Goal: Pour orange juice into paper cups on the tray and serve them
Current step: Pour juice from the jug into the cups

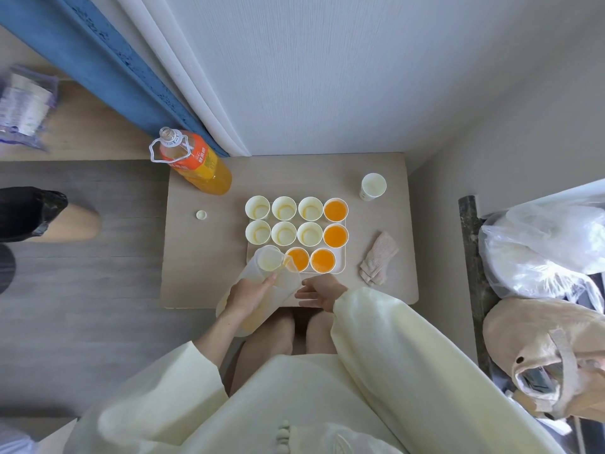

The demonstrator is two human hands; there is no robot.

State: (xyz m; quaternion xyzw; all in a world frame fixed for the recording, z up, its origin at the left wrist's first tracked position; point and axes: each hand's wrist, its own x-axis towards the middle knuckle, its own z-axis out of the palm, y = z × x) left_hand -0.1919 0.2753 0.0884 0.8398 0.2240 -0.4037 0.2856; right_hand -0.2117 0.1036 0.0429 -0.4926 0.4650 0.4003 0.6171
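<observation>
Four of the round paper cups [335,235] on the pale rectangular tray [341,268] hold orange juice; six more show bare, waxy white insides. A translucent plastic jug [262,273] is tilted with its spout, streaked orange, over a juice-filled cup in the near row. The jug's wide mouth covers the tray's near left corner, so whether a cup stands there cannot be told. The left grip [250,294] wraps round the jug's body, thumb lying toward the spout; the jug's base, with a little juice in it, sticks out behind the wrist. The right grip [319,291] is spread and relaxed just beside the jug's right wall, and contact cannot be made out. The tray lies just beyond both grips, mid-way across the matte beige worktop [294,172]. A glossy juice bottle [199,163] stands at the far left corner, a small white cap [201,214] near it. A lone cup [373,186] sits far right, and a crumpled ribbed cloth [378,258] lies beside the tray.
</observation>
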